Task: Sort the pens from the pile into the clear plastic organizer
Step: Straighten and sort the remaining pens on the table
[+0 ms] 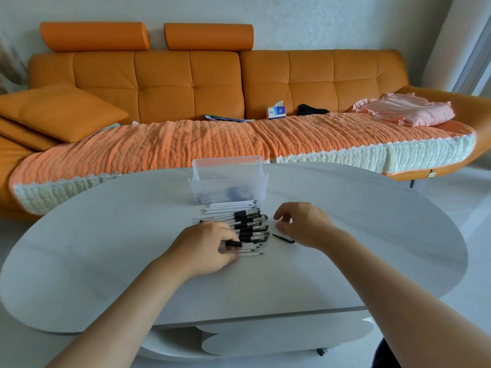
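A pile of pens (pixel 245 224), white barrels with black grips and caps, lies on the white oval table (pixel 106 248) just in front of the clear plastic organizer (pixel 228 181). Several pens lie inside the organizer. My left hand (pixel 204 249) rests on the near end of the pile, its fingers curled round a few pens there. My right hand (pixel 303 224) hovers just right of the pile with fingers loosely curled, holding nothing. A single black pen cap or clip (pixel 283 239) lies on the table under it.
Behind the table stands an orange sofa (pixel 186 75) with a knitted cover, a tissue box (pixel 276 111), a pink garment (pixel 403 108) and a cushion (pixel 58 112). The table has a lower shelf (pixel 265 338).
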`<state>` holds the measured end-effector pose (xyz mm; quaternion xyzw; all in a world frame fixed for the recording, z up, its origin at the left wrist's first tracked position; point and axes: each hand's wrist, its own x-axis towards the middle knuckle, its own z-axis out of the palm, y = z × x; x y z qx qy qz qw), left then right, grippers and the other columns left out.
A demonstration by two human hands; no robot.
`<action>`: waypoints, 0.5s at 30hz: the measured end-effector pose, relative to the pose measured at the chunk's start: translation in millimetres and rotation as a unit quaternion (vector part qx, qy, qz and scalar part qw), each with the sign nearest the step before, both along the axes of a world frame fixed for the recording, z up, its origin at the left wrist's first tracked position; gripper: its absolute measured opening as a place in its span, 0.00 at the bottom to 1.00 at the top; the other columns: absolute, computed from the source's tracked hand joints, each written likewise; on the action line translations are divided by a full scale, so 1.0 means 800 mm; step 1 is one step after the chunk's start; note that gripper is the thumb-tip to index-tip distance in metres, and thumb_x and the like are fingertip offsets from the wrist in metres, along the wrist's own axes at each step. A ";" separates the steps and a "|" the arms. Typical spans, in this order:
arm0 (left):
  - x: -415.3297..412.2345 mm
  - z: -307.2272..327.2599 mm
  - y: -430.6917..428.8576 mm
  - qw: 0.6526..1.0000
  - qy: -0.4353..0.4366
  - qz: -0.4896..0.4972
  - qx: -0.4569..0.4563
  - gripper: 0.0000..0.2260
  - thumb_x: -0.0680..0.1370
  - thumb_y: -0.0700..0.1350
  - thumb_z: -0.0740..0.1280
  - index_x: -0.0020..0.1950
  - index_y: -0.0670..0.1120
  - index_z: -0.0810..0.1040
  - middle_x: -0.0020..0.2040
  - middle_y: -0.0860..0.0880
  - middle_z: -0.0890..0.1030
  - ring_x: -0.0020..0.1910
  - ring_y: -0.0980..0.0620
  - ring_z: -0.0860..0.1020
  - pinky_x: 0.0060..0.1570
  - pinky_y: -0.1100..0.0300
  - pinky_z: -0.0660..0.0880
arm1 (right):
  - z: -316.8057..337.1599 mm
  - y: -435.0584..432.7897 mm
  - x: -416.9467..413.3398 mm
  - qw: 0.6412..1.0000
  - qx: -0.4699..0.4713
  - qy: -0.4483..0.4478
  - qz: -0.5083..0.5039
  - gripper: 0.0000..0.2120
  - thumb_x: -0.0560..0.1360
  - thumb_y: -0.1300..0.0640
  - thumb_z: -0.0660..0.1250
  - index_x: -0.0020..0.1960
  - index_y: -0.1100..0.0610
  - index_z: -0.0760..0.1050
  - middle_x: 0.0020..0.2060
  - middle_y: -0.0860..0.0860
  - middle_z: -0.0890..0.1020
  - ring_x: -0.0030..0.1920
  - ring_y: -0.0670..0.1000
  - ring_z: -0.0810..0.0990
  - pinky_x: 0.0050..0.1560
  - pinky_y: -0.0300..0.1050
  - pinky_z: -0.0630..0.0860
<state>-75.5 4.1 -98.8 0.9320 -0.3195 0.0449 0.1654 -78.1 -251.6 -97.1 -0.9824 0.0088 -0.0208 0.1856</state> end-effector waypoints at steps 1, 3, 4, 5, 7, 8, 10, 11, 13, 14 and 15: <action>0.001 0.000 0.000 1.000 -0.001 0.002 -0.003 0.11 0.71 0.55 0.72 0.52 0.59 0.81 0.45 0.62 0.75 0.46 0.62 0.70 0.43 0.63 0.68 | -0.001 0.001 0.003 1.000 0.006 -0.001 -0.002 0.06 0.77 0.47 0.65 0.53 0.43 0.77 0.48 0.41 0.81 0.43 0.46 0.79 0.38 0.41 0.73; 0.001 -0.001 -0.001 1.000 -0.005 0.002 -0.003 0.12 0.71 0.56 0.72 0.54 0.60 0.79 0.48 0.62 0.75 0.48 0.63 0.70 0.46 0.61 0.70 | -0.002 0.003 0.006 1.000 0.014 -0.007 -0.006 0.04 0.76 0.45 0.67 0.49 0.43 0.78 0.47 0.42 0.80 0.44 0.46 0.78 0.41 0.43 0.74; 0.002 -0.002 -0.002 1.000 -0.008 0.000 -0.001 0.12 0.71 0.56 0.71 0.54 0.60 0.79 0.49 0.62 0.75 0.49 0.62 0.71 0.47 0.60 0.71 | -0.002 0.003 0.007 1.000 0.014 -0.010 -0.004 0.04 0.76 0.45 0.68 0.48 0.43 0.79 0.47 0.42 0.79 0.45 0.46 0.78 0.42 0.44 0.75; 0.002 -0.003 -0.002 1.000 -0.011 -0.003 0.000 0.12 0.72 0.57 0.71 0.54 0.61 0.78 0.49 0.61 0.75 0.50 0.62 0.71 0.48 0.60 0.72 | -0.002 0.004 0.009 1.000 0.014 -0.011 -0.001 0.04 0.75 0.45 0.69 0.48 0.44 0.80 0.47 0.42 0.78 0.46 0.47 0.78 0.43 0.44 0.75; 0.004 -0.004 -0.004 1.000 -0.011 -0.004 -0.001 0.11 0.72 0.57 0.70 0.54 0.61 0.78 0.49 0.61 0.75 0.50 0.62 0.70 0.48 0.59 0.72 | -0.002 0.003 0.011 1.000 0.019 -0.006 0.008 0.05 0.75 0.45 0.69 0.49 0.44 0.81 0.47 0.42 0.79 0.47 0.46 0.78 0.44 0.44 0.76; 0.004 -0.004 -0.005 1.000 -0.008 -0.004 -0.002 0.10 0.73 0.57 0.70 0.54 0.61 0.78 0.49 0.61 0.74 0.50 0.62 0.70 0.48 0.59 0.72 | -0.002 0.002 0.012 1.000 0.024 0.000 0.014 0.05 0.75 0.46 0.69 0.49 0.43 0.81 0.47 0.42 0.79 0.46 0.46 0.78 0.44 0.44 0.77; 0.006 -0.004 -0.006 1.000 0.000 -0.005 0.000 0.10 0.73 0.57 0.69 0.54 0.61 0.78 0.50 0.61 0.75 0.51 0.62 0.71 0.50 0.59 0.72 | 0.000 -0.001 0.013 0.999 0.037 0.015 0.022 0.06 0.75 0.46 0.70 0.51 0.43 0.81 0.46 0.42 0.80 0.45 0.45 0.79 0.46 0.45 0.79; 0.007 -0.004 -0.006 1.000 0.003 -0.006 0.002 0.10 0.73 0.57 0.69 0.54 0.61 0.78 0.51 0.61 0.75 0.52 0.62 0.71 0.51 0.59 0.72 | 0.000 -0.003 0.015 0.999 0.042 0.023 0.025 0.06 0.75 0.46 0.70 0.51 0.43 0.80 0.46 0.41 0.80 0.45 0.44 0.79 0.47 0.45 0.79; 0.009 -0.003 -0.005 1.000 0.007 -0.009 0.003 0.10 0.73 0.57 0.69 0.54 0.61 0.78 0.51 0.61 0.76 0.52 0.62 0.72 0.51 0.60 0.72 | 0.003 -0.005 0.017 0.998 0.044 0.034 0.029 0.07 0.75 0.45 0.69 0.52 0.43 0.80 0.46 0.41 0.80 0.45 0.43 0.78 0.46 0.42 0.77; 0.010 -0.003 -0.005 1.000 0.009 -0.010 0.000 0.10 0.73 0.58 0.69 0.54 0.61 0.78 0.51 0.61 0.76 0.52 0.62 0.72 0.50 0.61 0.71 | 0.005 -0.006 0.020 0.998 0.044 0.034 0.029 0.07 0.76 0.45 0.68 0.53 0.44 0.80 0.47 0.41 0.80 0.45 0.43 0.78 0.46 0.41 0.75; 0.012 -0.002 -0.004 1.000 0.011 -0.011 -0.004 0.10 0.73 0.59 0.69 0.54 0.61 0.78 0.51 0.61 0.75 0.51 0.62 0.72 0.49 0.61 0.71 | 0.007 -0.005 0.023 0.998 0.048 0.029 0.029 0.07 0.77 0.46 0.68 0.54 0.44 0.80 0.48 0.42 0.80 0.45 0.43 0.78 0.46 0.41 0.74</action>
